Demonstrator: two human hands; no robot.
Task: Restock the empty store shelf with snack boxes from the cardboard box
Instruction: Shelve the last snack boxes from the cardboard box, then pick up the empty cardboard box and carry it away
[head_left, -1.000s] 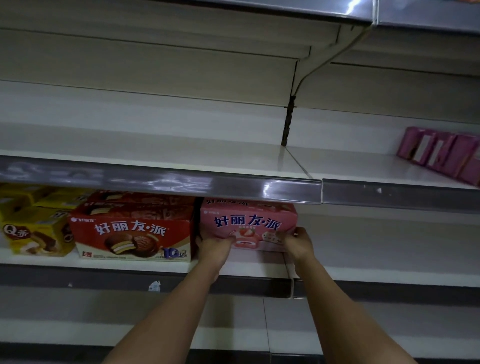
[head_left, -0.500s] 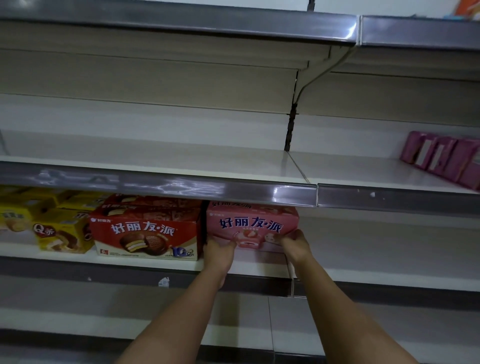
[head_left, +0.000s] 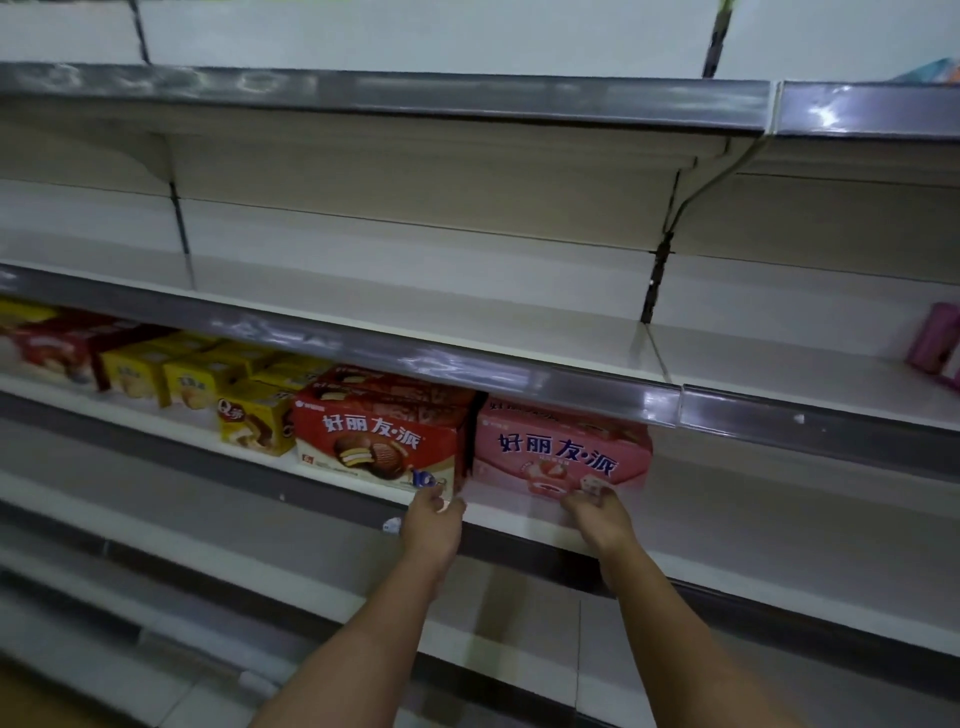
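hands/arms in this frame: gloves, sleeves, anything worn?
Nothing worn that shows. Left hand and right hand are bare, no gloves, no rings or watch visible. Both forearms are bare to the bottom edge of the view, no sleeves in sight.

Shop aisle: tiered metal shelving (head_left: 519, 332), price-strip rails (head_left: 363, 353), rows of boxed snacks (head_left: 379, 441).

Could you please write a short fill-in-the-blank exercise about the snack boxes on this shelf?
1. The pink snack box stands immediately right of the ____ snack box.
2. The yellow snack box bears the letter ____.
3. The shelf directly above the pink snack box is ____.

Missing words: red; Q; empty
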